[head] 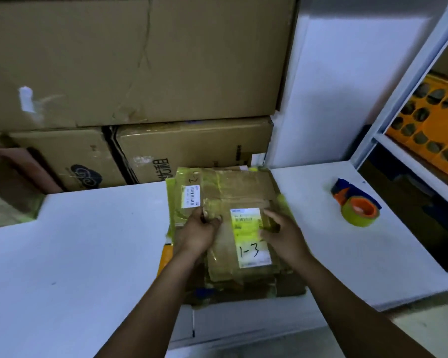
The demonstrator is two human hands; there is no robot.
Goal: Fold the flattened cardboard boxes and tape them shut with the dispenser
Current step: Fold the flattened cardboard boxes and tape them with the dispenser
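A stack of flattened cardboard boxes, brown with yellowish tape and white labels, lies on the white table in the middle. The top piece bears a label marked "1-3". My left hand grips the top piece at its left edge, fingers curled over it. On the label's right side, my right hand lies with fingers spread over the cardboard. The tape dispenser, blue and orange with a roll of yellowish tape, stands on the table to the right, apart from both hands.
Large cardboard cartons are stacked behind the table against a white wall. A white shelf frame at the right holds an orange crate. The table has a notch at its left rear corner.
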